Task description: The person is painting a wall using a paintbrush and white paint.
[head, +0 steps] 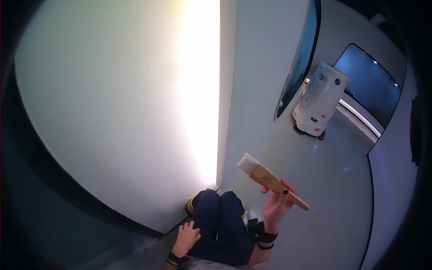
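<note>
A flat brush with pale bristles and a wooden handle (268, 179) is held up in my right hand (278, 206), thumb and fingers pinching the handle's lower half. The bristles point up and left, apart from the wall. My left hand (188, 236) rests on the left thigh of my dark blue trousers (209, 219), its fingers slightly spread and nothing seen in it. Black bands circle both wrists. Just left of my right wrist, partly hidden, is a whitish thing (253, 216) with a green stripe, perhaps a shoe or a container.
A big white wall panel (118, 111) stands close in front, with a bright light strip (202, 87) along its right edge. Beyond it a white wheeled robot machine (320, 101) stands on the grey floor (324, 189), near dark glass panels (368, 84). A curved wall (391, 189) bounds the right side.
</note>
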